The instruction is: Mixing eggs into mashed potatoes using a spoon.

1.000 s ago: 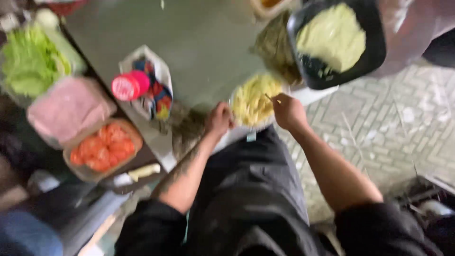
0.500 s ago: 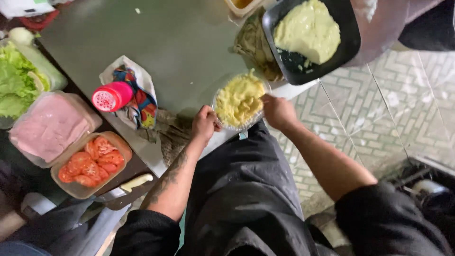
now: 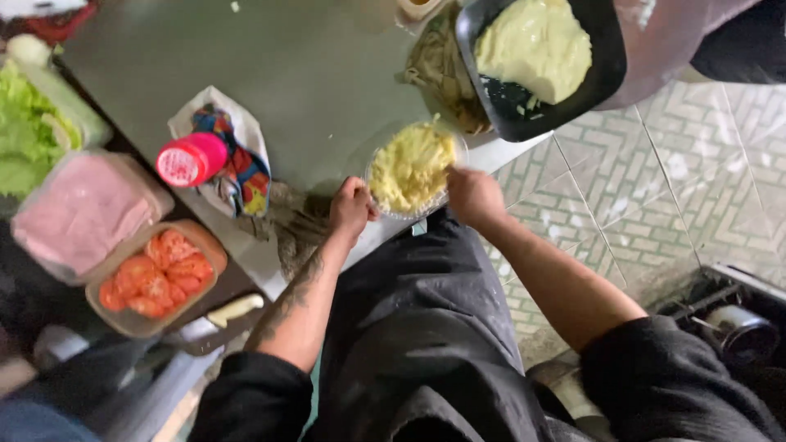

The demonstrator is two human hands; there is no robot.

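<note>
A clear round tub of pale yellow shredded food (image 3: 411, 168) rests at the near edge of the grey-green counter (image 3: 303, 74). My left hand (image 3: 350, 209) grips the tub's left rim with curled fingers. On the tub's right rim sits my right hand (image 3: 473, 196), fingers closed against it. Both forearms reach in from below over my dark apron.
A black tray with a pale yellow slab (image 3: 536, 49) lies at the back right over crumpled paper. A red-capped bottle (image 3: 191, 160) stands on a colourful cloth. At the left are tubs of sliced tomato (image 3: 155, 277), pink ham (image 3: 82, 214) and lettuce (image 3: 29, 131). A tiled floor (image 3: 655, 188) lies to the right.
The view has shifted, so the tub and both hands sit more central. My hands stay on either side of the tub, with the left now tight on its rim.
</note>
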